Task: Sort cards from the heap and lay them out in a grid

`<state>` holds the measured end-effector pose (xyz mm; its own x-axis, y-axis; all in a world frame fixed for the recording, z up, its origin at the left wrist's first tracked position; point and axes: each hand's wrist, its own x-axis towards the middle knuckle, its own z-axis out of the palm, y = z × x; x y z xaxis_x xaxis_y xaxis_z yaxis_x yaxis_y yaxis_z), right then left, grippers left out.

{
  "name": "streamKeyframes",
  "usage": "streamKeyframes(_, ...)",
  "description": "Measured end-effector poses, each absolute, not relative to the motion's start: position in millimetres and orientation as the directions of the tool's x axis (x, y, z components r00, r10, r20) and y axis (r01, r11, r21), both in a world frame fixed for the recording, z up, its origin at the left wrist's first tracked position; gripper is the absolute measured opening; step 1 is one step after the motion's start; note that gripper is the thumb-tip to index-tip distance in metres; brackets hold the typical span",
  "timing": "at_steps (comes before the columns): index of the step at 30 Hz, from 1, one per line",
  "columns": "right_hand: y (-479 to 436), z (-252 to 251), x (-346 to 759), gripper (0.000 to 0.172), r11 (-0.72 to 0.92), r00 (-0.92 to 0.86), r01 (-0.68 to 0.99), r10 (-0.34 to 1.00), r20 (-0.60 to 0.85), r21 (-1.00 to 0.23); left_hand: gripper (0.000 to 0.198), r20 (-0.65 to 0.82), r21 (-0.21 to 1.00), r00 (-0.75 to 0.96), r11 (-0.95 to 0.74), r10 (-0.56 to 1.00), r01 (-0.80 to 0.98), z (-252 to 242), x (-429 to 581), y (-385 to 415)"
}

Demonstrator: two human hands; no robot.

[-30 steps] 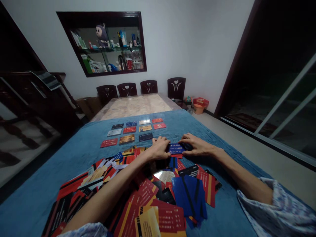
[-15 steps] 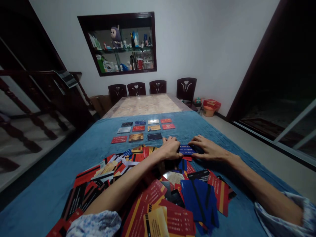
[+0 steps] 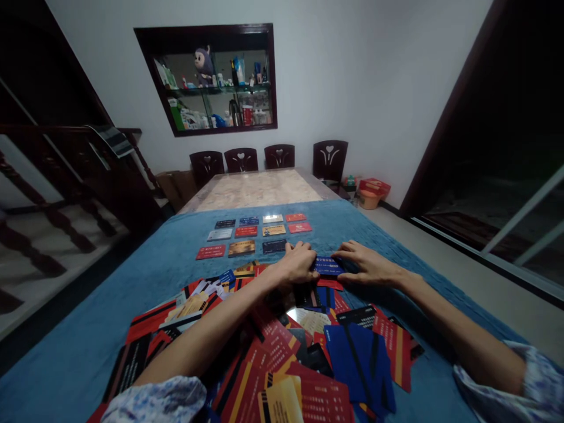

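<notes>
Between my two hands lies a blue card (image 3: 328,266) with white print, above the near pile of cards. My left hand (image 3: 298,262) has its fingers curled down at the card's left end. At the right end, my right hand (image 3: 363,264) grips the card between thumb and fingers. A loose pile of red, black, blue and gold cards (image 3: 268,346) spreads below and around my forearms. Beyond my hands, separate cards lie in rows, among them a dark card (image 3: 274,246), a brown-gold card (image 3: 241,248) and a red card (image 3: 210,252).
A blue cloth (image 3: 145,258) covers the near part of the marble-topped table (image 3: 259,187). Dark chairs (image 3: 330,157) stand at its far end. A red and orange container (image 3: 371,194) is on the floor at right, and a railing runs along the left.
The camera view has shifted slightly. Both hands stay at the blue card, and more of a dark card and a red card shows just below them.
</notes>
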<state>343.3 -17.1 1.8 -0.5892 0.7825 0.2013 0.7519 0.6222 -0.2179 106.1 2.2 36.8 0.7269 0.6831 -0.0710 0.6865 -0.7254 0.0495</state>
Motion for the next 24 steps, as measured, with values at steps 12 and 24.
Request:
streamKeyframes(12, 8.5, 10.4, 319.3, 0.049, 0.664, -0.647, 0.715, 0.747, 0.151, -0.218, 0.031, -0.078, 0.028, 0.699, -0.7, 0.71, 0.714, 41.5, 77.2, 12.6)
streamKeyframes(24, 46.3, 27.3, 277.9, 0.049, 0.724, -0.706, 0.683, 0.689, 0.164, -0.103, 0.035, -0.027, 0.002, 0.627, -0.627, 0.779, 0.779, 50.6, 39.2, 31.4)
